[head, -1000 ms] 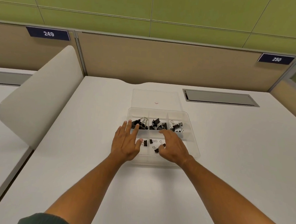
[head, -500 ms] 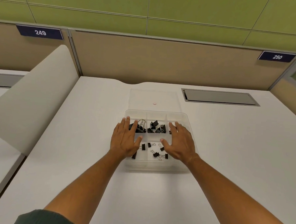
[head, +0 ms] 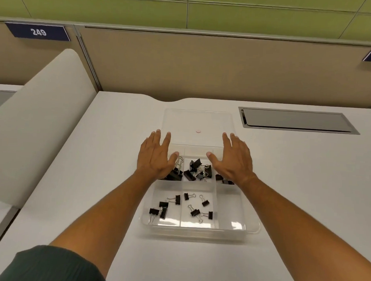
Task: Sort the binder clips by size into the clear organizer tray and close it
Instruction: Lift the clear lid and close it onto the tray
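The clear organizer tray (head: 251, 226) sits on the white desk with six compartments. Large black binder clips (head: 198, 170) fill the back row; small black clips (head: 198, 207) lie in the front left and front middle cells. The front right cell is bare. The clear lid (head: 197, 121) lies flat just behind the tray, a small pink dot on it. My left hand (head: 156, 155) hovers open over the tray's back left corner, fingertips at the lid's near left edge. My right hand (head: 233, 160) hovers open over the back right corner, fingertips at the lid's near right edge.
A grey recessed cable hatch (head: 297, 120) lies in the desk at the back right. A beige partition wall (head: 205, 66) closes off the back. A white curved divider (head: 37, 119) stands along the desk's left edge.
Both hands moved forward from the tray's front cells to its back edge, spreading apart toward the lid's near corners. The small clips in front are now uncovered.
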The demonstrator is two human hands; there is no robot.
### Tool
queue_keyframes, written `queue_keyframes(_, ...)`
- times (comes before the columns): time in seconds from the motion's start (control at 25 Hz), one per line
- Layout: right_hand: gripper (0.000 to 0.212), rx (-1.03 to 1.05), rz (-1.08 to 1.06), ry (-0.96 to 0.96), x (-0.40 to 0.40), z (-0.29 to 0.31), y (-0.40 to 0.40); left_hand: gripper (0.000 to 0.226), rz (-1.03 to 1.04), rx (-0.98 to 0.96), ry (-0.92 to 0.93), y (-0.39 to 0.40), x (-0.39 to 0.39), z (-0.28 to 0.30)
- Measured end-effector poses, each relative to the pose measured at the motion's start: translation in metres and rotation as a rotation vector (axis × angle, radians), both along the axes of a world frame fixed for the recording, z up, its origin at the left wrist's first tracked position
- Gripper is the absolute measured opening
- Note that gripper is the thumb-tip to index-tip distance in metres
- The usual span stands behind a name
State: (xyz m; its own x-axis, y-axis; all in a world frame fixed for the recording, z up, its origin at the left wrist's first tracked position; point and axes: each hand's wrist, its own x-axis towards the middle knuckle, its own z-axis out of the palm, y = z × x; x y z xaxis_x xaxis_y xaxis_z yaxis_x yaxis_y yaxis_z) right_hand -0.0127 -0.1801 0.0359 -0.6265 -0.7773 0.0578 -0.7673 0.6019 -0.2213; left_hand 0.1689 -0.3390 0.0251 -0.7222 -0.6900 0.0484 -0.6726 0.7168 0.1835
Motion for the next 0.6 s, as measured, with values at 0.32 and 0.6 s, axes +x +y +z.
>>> queue_keyframes(0.32,0.088,0.016,-0.091,-0.087,-0.063,-0.014,-0.050,0.065,0.110,0.214,-0.016,-0.056,-0.050,-0.002)
queue_keyframes(0.6,0.085,0.074,-0.215,-0.269,-0.101,-0.029,-0.075,0.062,0.152,0.401,-0.080,-0.095,-0.080,-0.016)
